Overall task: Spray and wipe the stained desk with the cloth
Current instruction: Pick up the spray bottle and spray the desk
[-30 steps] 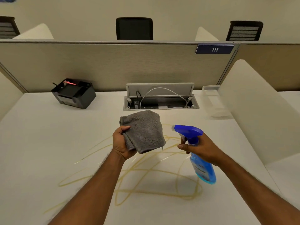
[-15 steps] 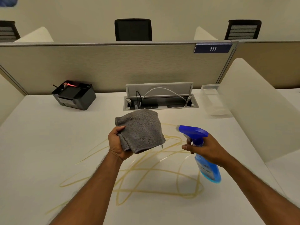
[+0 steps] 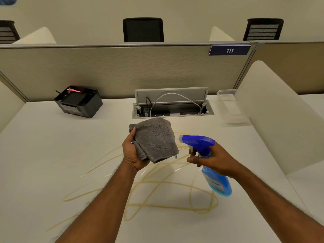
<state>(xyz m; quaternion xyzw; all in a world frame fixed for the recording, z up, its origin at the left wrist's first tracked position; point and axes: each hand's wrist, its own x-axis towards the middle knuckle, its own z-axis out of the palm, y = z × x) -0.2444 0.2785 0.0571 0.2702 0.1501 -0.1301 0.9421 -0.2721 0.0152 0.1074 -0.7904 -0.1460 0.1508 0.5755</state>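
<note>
The yellowish stain (image 3: 168, 206) loops in thin scribbled lines across the middle of the white counter (image 3: 52, 155). It looks unwiped, and whether any spray has landed on it cannot be told.

Just above it, toward its twelve o'clock, the left hand (image 3: 133, 153) grips the folded grey cloth (image 3: 156, 139). The thumb lies on the upper fold and the fingers are hidden underneath. The cloth is held bunched and lifted off the surface, probably to keep it ready as a pad and out of the wet.

At three o'clock from the cloth, the right hand (image 3: 215, 160) is wrapped round the neck of the blue spray bottle (image 3: 218, 184), with fingers curled at the trigger. The bottle is tilted, its base toward five o'clock and its nozzle pointing toward nine o'clock, at the cloth's edge. It looks set for a squeeze, but whether the cloth or the stain is the target is unclear.

Farther out, along the partition (image 3: 122, 71), an open cable hatch (image 3: 172, 106) sits at twelve o'clock from the stain. A black organiser (image 3: 78, 102) is at ten o'clock and a clear tray (image 3: 229, 107) at two o'clock. All three are well apart from the marks.
</note>
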